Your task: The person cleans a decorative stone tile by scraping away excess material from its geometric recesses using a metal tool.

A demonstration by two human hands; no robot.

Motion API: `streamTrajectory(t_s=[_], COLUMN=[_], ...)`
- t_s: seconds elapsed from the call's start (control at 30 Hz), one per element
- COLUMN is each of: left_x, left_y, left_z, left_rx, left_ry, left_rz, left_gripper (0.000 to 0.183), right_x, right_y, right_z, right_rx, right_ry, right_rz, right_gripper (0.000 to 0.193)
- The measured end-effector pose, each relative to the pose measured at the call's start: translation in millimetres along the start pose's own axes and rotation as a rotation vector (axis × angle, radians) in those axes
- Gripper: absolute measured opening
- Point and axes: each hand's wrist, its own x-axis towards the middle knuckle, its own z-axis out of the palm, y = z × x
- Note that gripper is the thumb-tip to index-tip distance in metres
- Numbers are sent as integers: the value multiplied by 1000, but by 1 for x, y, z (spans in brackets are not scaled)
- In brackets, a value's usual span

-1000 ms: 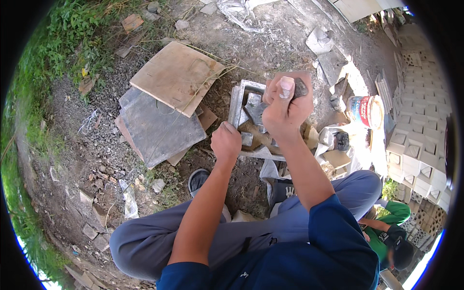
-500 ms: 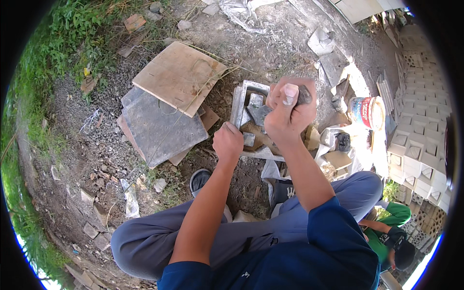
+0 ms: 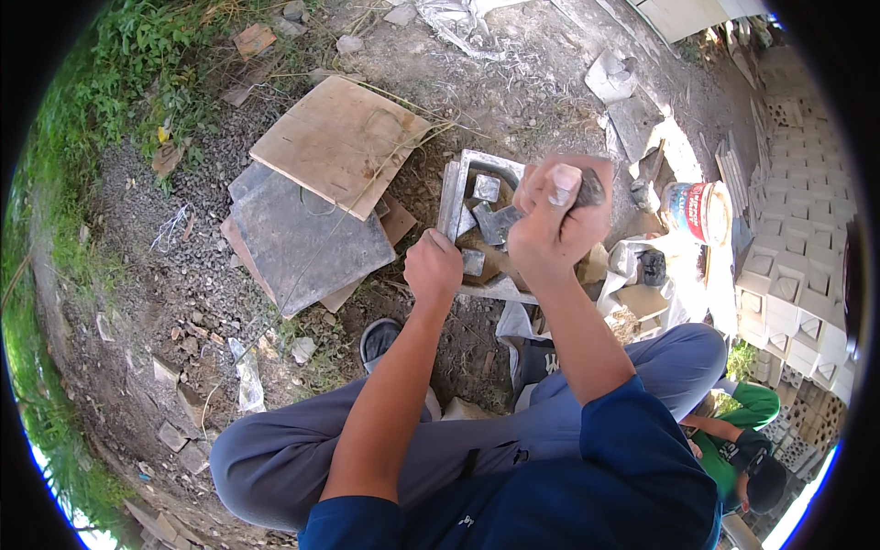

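My left hand is closed on the left side of a grey, box-like frame on the ground. Inside the frame are a square metal block, a darker grey piece and another metal block, with brown material around them. Raised over the frame's right part, my right hand is wrapped round a dark grey stone-like lump. Pale dust marks its thumb. The hand and forearm hide the frame's right end.
A plywood board lies over grey sheets at left. To the right are a paint bucket, a pale sack and stacked blocks. A person in green is at lower right.
My right hand has shifted slightly rightward with the dark lump, uncovering more of the blocks inside the frame. My left hand stays in place on the frame.
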Motion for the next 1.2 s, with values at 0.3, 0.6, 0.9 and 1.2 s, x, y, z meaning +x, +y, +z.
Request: streamTrajectory(t_s=[0.3, 0.6, 0.9, 1.2], left_x=[-5, -6, -5, -1], left_y=[5, 10, 7, 2], left_z=[-5, -8, -7, -2], left_rx=[-5, -34, -1, 30], left_ry=[-43, -57, -66, 3], left_rz=[-50, -14, -62, -18], left_gripper=[44, 44, 44, 40], right_x=[-13, -32, -31, -23], right_y=[-5, -10, -17, -11], right_z=[-10, -24, -27, -29], right_rx=[198, 134, 258, 410], right_ry=[97, -4, -81, -168], right_rz=[-111, -83, -141, -106], right_gripper=[23, 21, 18, 21])
